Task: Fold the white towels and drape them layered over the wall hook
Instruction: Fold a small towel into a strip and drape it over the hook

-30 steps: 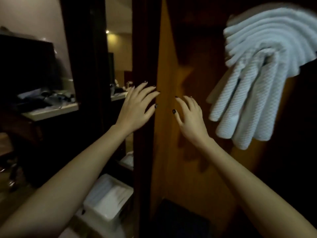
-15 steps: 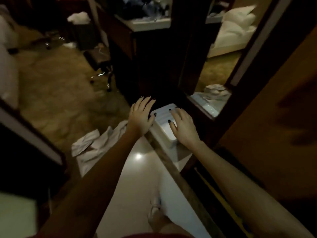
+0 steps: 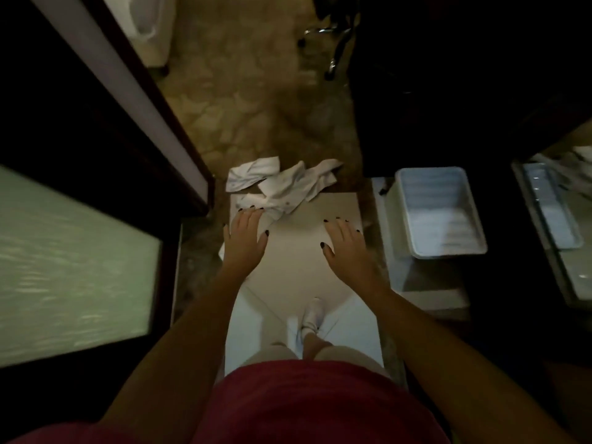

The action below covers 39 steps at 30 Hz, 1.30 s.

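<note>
Frosted glass panel (image 3: 73, 264): pale green, set in a dark frame, fills the left side.
Carpet (image 3: 256, 91): tan and patterned, runs across the upper middle; blurred.
Tiled floor (image 3: 301, 261): pale and glossy, in the middle, nearer than the carpet; the person stands on it.
Red garment (image 3: 304, 408): worn on the person's body, spans the bottom edge.
Door frame (image 3: 134, 100): dark wood with a pale strip, slants from top left down to the carpet's near edge.
White tub (image 3: 439, 209): rectangular and open-topped, on a pale ledge just right of the tiles; its contents cannot be made out.
White towels (image 3: 282, 184): crumpled, unfolded heap on the floor, lying across the line where carpet meets tile, ahead of both grips and left of the tub.
Right grip (image 3: 347, 248): bare hand, palm down, fingers straight and spread, dark nails; slack, with nothing in it; over bare tile, apart from the towels, near the tub.
Left grip (image 3: 245, 233): bare hand, palm down, fingers straight, dark nails; nothing held; fingertips lie at the towels' near left edge, and contact cannot be told.
Chair base (image 3: 333, 43): chrome legs on the carpet at the top; dim.
White shoe (image 3: 312, 314): on the tile, between the two forearms.
</note>
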Each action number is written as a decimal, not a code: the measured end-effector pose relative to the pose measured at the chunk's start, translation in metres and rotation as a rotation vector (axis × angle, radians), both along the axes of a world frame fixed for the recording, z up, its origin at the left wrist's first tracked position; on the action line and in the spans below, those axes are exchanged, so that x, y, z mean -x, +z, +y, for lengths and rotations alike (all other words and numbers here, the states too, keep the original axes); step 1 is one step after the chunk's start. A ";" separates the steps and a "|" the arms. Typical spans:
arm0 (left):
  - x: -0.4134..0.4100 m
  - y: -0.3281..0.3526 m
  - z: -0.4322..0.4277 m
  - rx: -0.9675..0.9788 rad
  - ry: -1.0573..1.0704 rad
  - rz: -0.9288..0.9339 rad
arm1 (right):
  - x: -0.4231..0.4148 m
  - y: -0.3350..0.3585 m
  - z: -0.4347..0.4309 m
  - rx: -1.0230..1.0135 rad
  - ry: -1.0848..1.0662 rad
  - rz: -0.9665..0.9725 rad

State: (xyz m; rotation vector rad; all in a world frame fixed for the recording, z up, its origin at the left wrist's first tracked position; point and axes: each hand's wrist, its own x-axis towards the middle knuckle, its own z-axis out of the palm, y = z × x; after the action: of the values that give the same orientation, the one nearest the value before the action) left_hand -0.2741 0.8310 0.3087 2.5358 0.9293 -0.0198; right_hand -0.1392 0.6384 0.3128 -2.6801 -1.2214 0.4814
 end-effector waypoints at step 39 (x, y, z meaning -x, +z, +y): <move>-0.028 -0.674 0.318 0.607 0.628 0.248 | -0.103 -0.678 0.460 0.352 0.658 0.267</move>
State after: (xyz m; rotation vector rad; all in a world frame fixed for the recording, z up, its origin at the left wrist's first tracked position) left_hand -0.2459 1.1487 -0.3652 1.6403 1.5083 -0.3703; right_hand -0.0361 1.0986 -0.3655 -2.2768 -2.0716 1.1910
